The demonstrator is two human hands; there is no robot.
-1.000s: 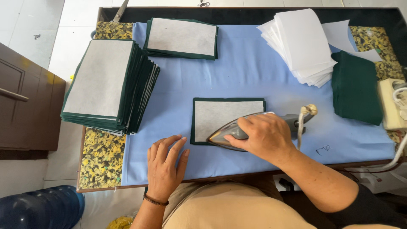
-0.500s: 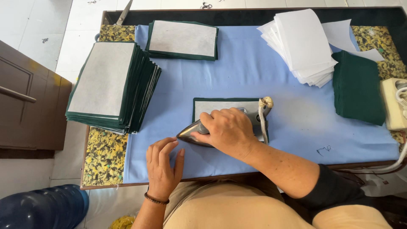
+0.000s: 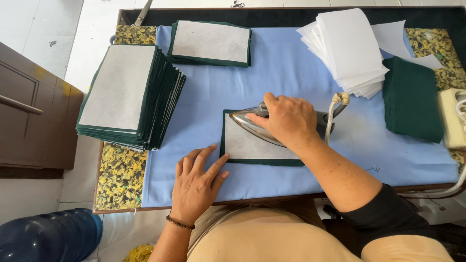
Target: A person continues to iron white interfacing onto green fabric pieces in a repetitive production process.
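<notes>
Nearest the body, the left hand (image 3: 196, 187) lies flat on the blue cloth (image 3: 291, 77) that covers the table, fingers spread wide and holding nothing; its fingertips (image 3: 224, 160) touch or nearly touch the left edge of the dark green fabric piece (image 3: 252, 150) with a pale grey lining on top. A dark bead bracelet (image 3: 179, 223) sits at that wrist.

Just beyond, the right hand (image 3: 286, 121) is wrapped around the handle of the iron (image 3: 252, 127), which rests on the upper part of the fabric piece with its metal tip pointing left. The iron's cord (image 3: 335, 109) loops up behind the hand; where it runs after that is hard to make out.

To the left stands a tall stack of lined green pieces (image 3: 126, 94), fanned at its right side. Farther back lies a smaller stack (image 3: 211, 42) of the same kind. At the far right sits a pile of white sheets (image 3: 347, 48), and beside it a folded pile of plain green fabric (image 3: 411, 99). A cream power strip (image 3: 452, 119) lies at the right edge. Yellow speckled foam (image 3: 119, 179) shows beneath the cloth's left margin.
</notes>
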